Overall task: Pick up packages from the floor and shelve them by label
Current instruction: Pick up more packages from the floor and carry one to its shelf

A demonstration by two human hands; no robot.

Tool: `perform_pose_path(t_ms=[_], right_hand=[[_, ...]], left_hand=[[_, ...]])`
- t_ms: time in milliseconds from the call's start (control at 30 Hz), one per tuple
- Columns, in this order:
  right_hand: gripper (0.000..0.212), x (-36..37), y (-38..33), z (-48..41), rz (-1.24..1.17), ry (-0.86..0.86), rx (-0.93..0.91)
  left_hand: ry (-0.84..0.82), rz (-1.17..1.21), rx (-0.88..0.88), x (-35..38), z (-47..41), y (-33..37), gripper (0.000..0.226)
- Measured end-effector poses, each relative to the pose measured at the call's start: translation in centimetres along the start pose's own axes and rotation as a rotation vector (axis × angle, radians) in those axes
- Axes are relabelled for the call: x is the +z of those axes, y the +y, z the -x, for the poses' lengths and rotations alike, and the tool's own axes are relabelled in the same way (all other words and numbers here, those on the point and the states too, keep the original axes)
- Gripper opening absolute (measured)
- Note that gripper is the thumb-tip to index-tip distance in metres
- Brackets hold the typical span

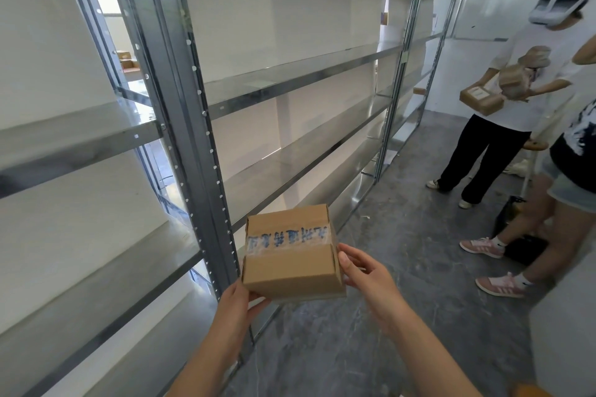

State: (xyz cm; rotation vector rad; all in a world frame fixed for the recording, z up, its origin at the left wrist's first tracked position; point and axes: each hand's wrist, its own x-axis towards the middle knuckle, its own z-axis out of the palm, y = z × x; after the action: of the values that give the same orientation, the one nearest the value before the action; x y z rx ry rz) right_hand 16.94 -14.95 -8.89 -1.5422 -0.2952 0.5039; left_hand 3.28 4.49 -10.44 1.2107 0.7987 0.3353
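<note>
A small brown cardboard box (292, 264) with a strip of clear tape printed in blue across its top is held in front of me, at about waist height. My left hand (237, 308) grips its near left corner from below. My right hand (364, 271) holds its right side, thumb on the edge. The box hovers beside a grey upright of the metal shelving (193, 126), whose shelves run along the left. No label shows on the box's visible faces.
Two people stand at the right: one in a white shirt and headset (503, 113) holding a brown box (482, 100), another in pink shoes (500, 287). A black bag (516, 235) lies on the grey floor between them. Small boxes (127, 61) sit behind the shelving.
</note>
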Motion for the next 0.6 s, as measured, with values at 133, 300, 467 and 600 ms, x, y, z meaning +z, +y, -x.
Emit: perform_pose_path(t_ms=[133, 300, 467, 600], right_hand=[[0.054, -0.2, -0.1, 0.1, 0.011, 0.014, -0.008], [0.023, -0.3, -0.2, 0.5, -0.016, 0.049, -0.037], [0.029, 0.2, -1.1, 1.1, 0.007, 0.017, -0.055], [0.026, 0.8, -1.4, 1.7, 0.03, -0.022, -0.011]], left_hand=[[-0.045, 0.022, 0.0, -0.3, 0.0, -0.2, 0.034], [-0.075, -0.053, 0.054, -0.6, 0.9, -0.3, 0.032], [-0.103, -0.231, 0.17, -1.3, 1.9, -0.5, 0.051], [-0.102, -0.324, 0.277, -1.5, 3.3, 0.4, 0.045]])
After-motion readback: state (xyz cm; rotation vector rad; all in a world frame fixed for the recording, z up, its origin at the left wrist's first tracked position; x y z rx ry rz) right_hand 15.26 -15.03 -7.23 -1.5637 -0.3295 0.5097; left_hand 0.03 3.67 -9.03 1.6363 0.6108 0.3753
